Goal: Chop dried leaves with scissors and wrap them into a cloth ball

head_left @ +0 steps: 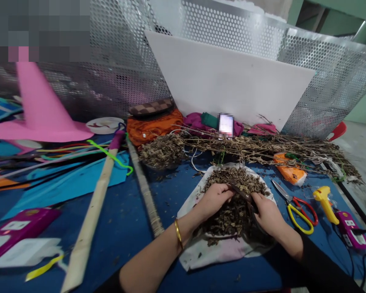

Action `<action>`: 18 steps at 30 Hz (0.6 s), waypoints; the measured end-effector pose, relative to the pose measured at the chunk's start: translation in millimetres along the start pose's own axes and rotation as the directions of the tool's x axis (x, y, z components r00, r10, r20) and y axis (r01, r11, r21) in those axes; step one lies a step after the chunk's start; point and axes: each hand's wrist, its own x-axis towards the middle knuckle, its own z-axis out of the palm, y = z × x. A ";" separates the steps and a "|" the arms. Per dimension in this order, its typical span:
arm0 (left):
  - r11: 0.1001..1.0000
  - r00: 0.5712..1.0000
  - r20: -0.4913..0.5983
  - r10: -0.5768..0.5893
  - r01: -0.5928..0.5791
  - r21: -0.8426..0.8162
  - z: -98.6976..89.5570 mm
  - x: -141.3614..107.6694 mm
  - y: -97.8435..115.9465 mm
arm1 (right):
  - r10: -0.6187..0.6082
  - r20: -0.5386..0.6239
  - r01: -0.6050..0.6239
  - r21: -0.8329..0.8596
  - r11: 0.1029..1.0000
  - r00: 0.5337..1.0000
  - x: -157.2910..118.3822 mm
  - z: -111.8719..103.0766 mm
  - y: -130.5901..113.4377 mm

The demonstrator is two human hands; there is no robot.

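A heap of dried, crumbled brown leaves point(228, 219) lies on a white cloth point(207, 254) with faint pink stains. Over the heap, my left hand point(213, 201) pinches one end of a dark, thin strip of material point(240, 192), which looks like the edge of a dark bag or fabric. My right hand point(266, 213) has its fingers closed on the other side of this dark edge, with more dark material hanging below them. Its exact kind is unclear, and part of it is hidden by my fingers and the leaves. A gold bangle point(178, 234) circles my left wrist.
Scissors point(295, 205), a yellow glue gun point(326, 201) and a purple power strip point(352, 230) lie right. Dried stalks point(250, 146) and a lit phone point(226, 125) are behind. Left are wooden sticks point(94, 207), blue sheets point(64, 183) and a pink cone hat point(42, 106).
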 end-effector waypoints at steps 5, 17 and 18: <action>0.934 0.994 -0.042 -0.099 0.078 -0.350 -3.5 -0.5 4.8 | 0.022 -0.097 -0.013 0.097 0.995 0.995 -1.1 -5.8 7.5; 0.972 1.000 -0.003 -0.003 0.002 -0.235 0.9 -0.9 2.2 | 0.011 -0.031 -0.012 -0.035 0.999 0.999 -0.2 -8.1 -0.6; 0.971 1.000 -0.001 -0.006 0.006 -0.239 1.1 -1.1 2.7 | 0.011 -0.028 -0.013 -0.046 0.999 1.000 0.2 -8.0 -0.3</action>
